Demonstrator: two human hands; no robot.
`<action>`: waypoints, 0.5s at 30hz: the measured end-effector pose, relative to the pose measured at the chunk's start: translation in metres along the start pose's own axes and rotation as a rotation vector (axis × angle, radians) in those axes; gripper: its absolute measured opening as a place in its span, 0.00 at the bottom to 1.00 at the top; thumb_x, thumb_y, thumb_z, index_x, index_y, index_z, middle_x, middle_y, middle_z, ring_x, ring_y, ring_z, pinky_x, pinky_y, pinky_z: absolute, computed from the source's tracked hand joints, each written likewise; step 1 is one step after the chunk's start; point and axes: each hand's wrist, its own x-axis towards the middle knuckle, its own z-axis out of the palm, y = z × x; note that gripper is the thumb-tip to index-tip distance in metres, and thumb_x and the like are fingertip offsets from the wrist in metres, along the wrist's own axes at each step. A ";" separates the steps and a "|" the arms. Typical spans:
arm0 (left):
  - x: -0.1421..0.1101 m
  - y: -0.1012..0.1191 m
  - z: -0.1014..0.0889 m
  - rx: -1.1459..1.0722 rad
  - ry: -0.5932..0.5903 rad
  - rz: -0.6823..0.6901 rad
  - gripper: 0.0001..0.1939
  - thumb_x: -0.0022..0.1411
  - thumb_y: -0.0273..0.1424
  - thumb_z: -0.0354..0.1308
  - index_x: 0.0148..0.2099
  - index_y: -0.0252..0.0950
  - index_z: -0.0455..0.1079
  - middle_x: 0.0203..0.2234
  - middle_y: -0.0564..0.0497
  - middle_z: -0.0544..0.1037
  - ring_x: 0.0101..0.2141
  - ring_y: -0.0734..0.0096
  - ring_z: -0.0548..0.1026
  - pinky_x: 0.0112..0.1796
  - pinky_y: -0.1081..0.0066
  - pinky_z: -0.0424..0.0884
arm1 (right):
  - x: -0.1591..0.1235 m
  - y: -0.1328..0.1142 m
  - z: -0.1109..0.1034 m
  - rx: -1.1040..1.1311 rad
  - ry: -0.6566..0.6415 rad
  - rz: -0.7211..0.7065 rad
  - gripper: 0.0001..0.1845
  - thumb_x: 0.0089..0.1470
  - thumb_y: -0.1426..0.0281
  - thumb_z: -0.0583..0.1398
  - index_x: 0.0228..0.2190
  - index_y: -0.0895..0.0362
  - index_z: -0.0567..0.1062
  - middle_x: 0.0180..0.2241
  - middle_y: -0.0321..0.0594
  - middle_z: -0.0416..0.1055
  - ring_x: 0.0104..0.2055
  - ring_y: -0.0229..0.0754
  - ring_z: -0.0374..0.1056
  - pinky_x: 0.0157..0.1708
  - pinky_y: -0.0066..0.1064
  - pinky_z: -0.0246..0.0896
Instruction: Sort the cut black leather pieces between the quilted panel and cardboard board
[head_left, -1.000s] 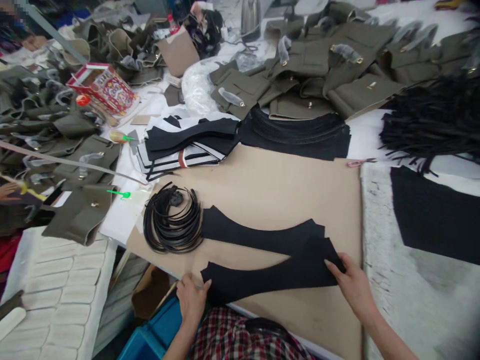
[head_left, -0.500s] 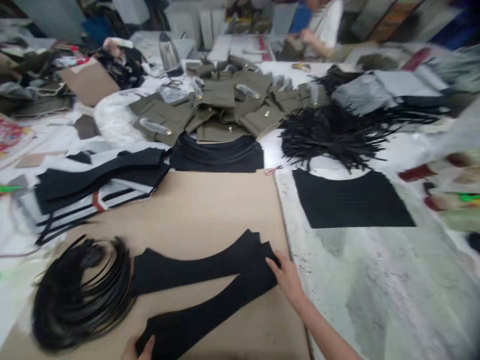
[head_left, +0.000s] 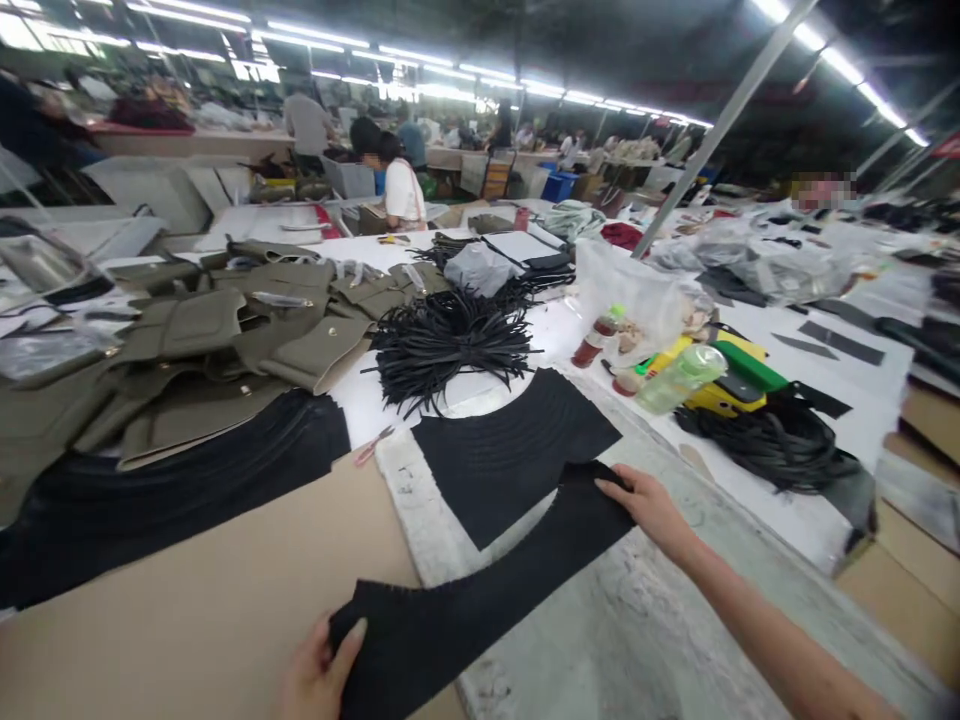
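Note:
A curved black fabric panel (head_left: 480, 610) is stretched between my two hands. My left hand (head_left: 322, 660) pinches its near left end, thumb on top. At the far right end, my right hand (head_left: 645, 505) grips the corner between thumb and fingers. The panel hangs over the seam between the tan board (head_left: 225, 610) and the grey stone slab (head_left: 637, 620). Just beyond it, a stack of similar black panels (head_left: 510, 445) lies on the slab. Another pile of black panels (head_left: 187, 490) lies to the left, past the board.
A bundle of black strips (head_left: 454, 345) lies behind the slab. Olive bag pieces (head_left: 187, 330) are heaped at left. Small snips (head_left: 373, 447) lie by the slab's corner. Bottles (head_left: 682, 378) and a coil of black strips (head_left: 780, 440) stand to the right. A co-worker (head_left: 403, 190) is farther back.
Both hands have carried one black panel rightward from the board to the slab, near the stack there. The view has swung right and up, showing more of the workshop.

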 end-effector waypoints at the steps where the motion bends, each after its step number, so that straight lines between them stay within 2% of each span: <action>1: 0.013 0.008 0.029 -0.049 -0.057 0.002 0.28 0.34 0.49 0.70 0.35 0.37 0.71 0.27 0.51 0.79 0.33 0.57 0.78 0.32 0.65 0.76 | 0.019 0.016 -0.017 -0.018 0.016 0.015 0.19 0.48 0.52 0.57 0.24 0.55 0.74 0.20 0.35 0.71 0.24 0.43 0.66 0.25 0.32 0.59; 4: 0.054 0.025 0.113 -0.122 -0.127 0.021 0.29 0.35 0.46 0.70 0.37 0.35 0.70 0.26 0.51 0.78 0.28 0.63 0.77 0.29 0.68 0.74 | 0.075 0.061 -0.057 -0.078 0.060 0.050 0.18 0.48 0.53 0.57 0.25 0.55 0.74 0.22 0.35 0.72 0.25 0.43 0.66 0.26 0.32 0.58; 7: 0.086 0.028 0.175 -0.043 -0.099 0.106 0.30 0.36 0.47 0.69 0.38 0.33 0.69 0.28 0.49 0.78 0.29 0.64 0.76 0.30 0.68 0.74 | 0.126 0.102 -0.075 -0.148 0.083 0.060 0.17 0.48 0.54 0.57 0.27 0.55 0.74 0.25 0.36 0.73 0.28 0.43 0.67 0.27 0.32 0.57; 9: 0.100 0.022 0.201 0.052 -0.039 0.198 0.27 0.37 0.49 0.67 0.35 0.34 0.68 0.26 0.50 0.76 0.28 0.66 0.74 0.28 0.71 0.72 | 0.153 0.127 -0.073 -0.201 0.086 0.049 0.15 0.48 0.55 0.58 0.24 0.55 0.73 0.24 0.36 0.72 0.28 0.43 0.66 0.27 0.32 0.56; 11: 0.108 0.013 0.218 0.143 0.013 0.220 0.26 0.40 0.50 0.64 0.33 0.36 0.65 0.21 0.54 0.72 0.22 0.71 0.70 0.21 0.74 0.67 | 0.174 0.150 -0.063 -0.252 0.085 0.031 0.14 0.47 0.57 0.59 0.22 0.55 0.71 0.22 0.36 0.70 0.28 0.42 0.64 0.28 0.31 0.55; 13: 0.110 0.003 0.230 0.196 0.038 0.184 0.26 0.44 0.52 0.62 0.37 0.37 0.62 0.17 0.58 0.67 0.18 0.73 0.67 0.17 0.76 0.61 | 0.188 0.169 -0.051 -0.287 0.089 0.019 0.13 0.48 0.57 0.59 0.25 0.55 0.72 0.24 0.37 0.71 0.29 0.43 0.65 0.29 0.32 0.55; 15: 0.108 -0.005 0.237 0.219 0.051 0.187 0.30 0.46 0.51 0.61 0.45 0.39 0.60 0.18 0.60 0.67 0.18 0.72 0.67 0.16 0.77 0.60 | 0.194 0.185 -0.040 -0.311 0.101 0.016 0.13 0.51 0.58 0.59 0.33 0.55 0.74 0.28 0.39 0.73 0.32 0.45 0.67 0.32 0.33 0.57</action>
